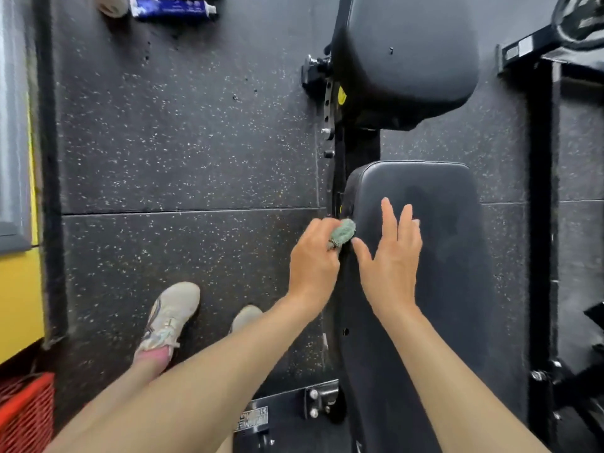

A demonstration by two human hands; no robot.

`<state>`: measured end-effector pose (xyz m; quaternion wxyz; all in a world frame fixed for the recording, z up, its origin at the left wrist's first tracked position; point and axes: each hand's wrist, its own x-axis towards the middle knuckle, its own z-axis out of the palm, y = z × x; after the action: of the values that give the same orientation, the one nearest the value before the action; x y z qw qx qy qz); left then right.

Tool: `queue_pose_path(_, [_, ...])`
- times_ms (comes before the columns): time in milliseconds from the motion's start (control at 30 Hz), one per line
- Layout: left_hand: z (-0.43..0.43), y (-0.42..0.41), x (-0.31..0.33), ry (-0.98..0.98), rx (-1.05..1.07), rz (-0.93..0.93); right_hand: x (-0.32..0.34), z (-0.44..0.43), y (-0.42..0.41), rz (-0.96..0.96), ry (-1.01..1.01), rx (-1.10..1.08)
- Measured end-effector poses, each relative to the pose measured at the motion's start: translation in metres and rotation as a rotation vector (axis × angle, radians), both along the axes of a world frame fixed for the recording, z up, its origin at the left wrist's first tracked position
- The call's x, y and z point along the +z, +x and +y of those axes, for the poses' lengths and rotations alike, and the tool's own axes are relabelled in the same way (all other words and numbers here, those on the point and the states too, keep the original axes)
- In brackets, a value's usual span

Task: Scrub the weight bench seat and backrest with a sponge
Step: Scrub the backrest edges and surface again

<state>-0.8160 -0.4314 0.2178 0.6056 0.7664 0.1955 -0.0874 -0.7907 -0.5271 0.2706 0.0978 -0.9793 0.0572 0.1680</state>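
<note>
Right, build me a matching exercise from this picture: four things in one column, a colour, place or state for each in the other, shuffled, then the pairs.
Column one:
1. sponge
2. right hand
3. tube
4. crate

Column two:
A. red, in the bottom-left corner of the view
B. green, held by the left hand at the left edge of the near pad
C. blue and white, lying on the floor
D. fingers straight, over the near pad

Pairs: 1-B, 2-D, 3-C, 4-A.

No legible text. Print on blue tube (173,7), 11 o'clock: blurred. Lettering on metal plate (251,419), 6 o'clock: unreadable.
</note>
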Motion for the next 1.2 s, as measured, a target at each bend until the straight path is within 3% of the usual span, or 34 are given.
queue_pose_path(133, [0.005,0.007,-0.010,0.012,-0.006,-0.033,0.001,-0.009,0.004,0.032,-0.060,0.031])
queue_pose_path(300, [-0.006,0.043,-0.014,0.025,0.158,0.031,0.007,-0.020,0.033,0.123,-0.129,0.130])
queue_pose_path(467, [0.000,0.012,-0.020,0.024,0.049,-0.030,0.010,-0.016,0.059,0.348,-0.059,0.077])
queue_pose_path(600, [-0.001,0.061,-0.024,0.060,0.124,0.042,0.006,-0.011,0.060,0.355,-0.016,0.031])
queue_pose_path(800, [0.001,0.006,-0.017,0.008,0.054,-0.009,0.007,-0.004,0.062,0.350,-0.066,0.016])
queue_pose_path(1000, [0.004,0.085,-0.024,-0.001,0.175,0.042,0.004,-0.003,0.062,0.342,-0.079,0.010])
queue_pose_path(1200, [0.002,0.045,-0.011,-0.058,0.179,0.002,0.003,-0.004,0.058,0.333,-0.078,0.005])
